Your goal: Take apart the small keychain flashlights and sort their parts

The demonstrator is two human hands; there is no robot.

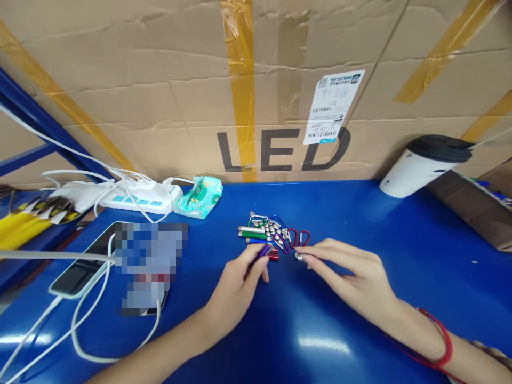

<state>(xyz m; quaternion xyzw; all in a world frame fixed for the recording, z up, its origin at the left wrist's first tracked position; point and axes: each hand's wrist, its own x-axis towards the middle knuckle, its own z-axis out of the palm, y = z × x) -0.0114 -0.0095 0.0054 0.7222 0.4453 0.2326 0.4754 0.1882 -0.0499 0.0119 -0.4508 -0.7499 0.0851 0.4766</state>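
Note:
A slim purple metal tube (260, 257) is gripped between the thumb and fingers of my left hand (236, 290). Slightly to its right, my right hand (356, 280) pinches a small round silver piece (299, 256) at its fingertips. Just beyond both hands lies a loose pile of small parts on the blue table. It has a green tube (253, 234), a silver tube (252, 229), a blue tube (256, 241) and a red one (274, 256) partly behind my left hand. Beside them are red carabiners (305, 238) and several small silver caps (269, 231).
A large cardboard box (180, 106) stands along the back. On the left are a power strip (136, 197), white cables, a tissue pack (199, 197) and a phone (84, 266) beside a blurred patch. A lidded paper cup (420, 168) tilts at the right, near a brown box (472, 208).

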